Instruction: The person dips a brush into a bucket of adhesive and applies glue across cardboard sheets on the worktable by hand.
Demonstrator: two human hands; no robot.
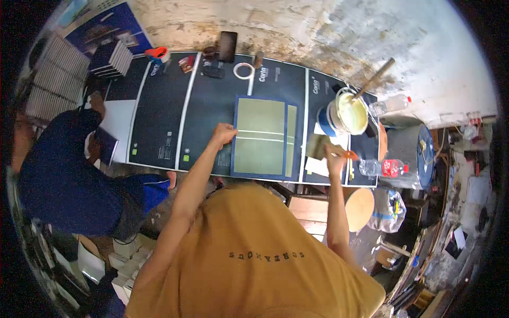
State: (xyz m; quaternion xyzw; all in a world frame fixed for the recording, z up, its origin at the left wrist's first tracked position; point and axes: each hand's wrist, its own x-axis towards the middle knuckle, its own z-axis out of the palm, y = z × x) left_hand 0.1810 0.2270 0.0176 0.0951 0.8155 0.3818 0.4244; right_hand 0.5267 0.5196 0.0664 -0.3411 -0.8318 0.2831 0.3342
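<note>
A flat, greyish-green book cover point(260, 114) with a dark blue border and white strips across its middle lies on the black table. Another similar cover point(291, 116) shows from under its right side. My left hand point(225, 135) is closed at the left edge of the top cover, fingertips pinching its border. My right hand point(334, 158) is wrapped round a tool with an orange end point(350, 155); the tool's other end cannot be made out clearly. Beneath that hand are white paper pieces point(316, 167). Just beyond it stands a bucket of pale cream paste point(352, 114) with a stick point(376, 77) in it.
Plastic bottles point(392, 168) lie along the right table end, beside a large blue drum point(424, 153). A tape roll point(244, 71), a phone point(228, 46) and a red-orange cup point(157, 54) line the back. At left, a co-worker point(79, 164) sits near stacked books point(110, 59).
</note>
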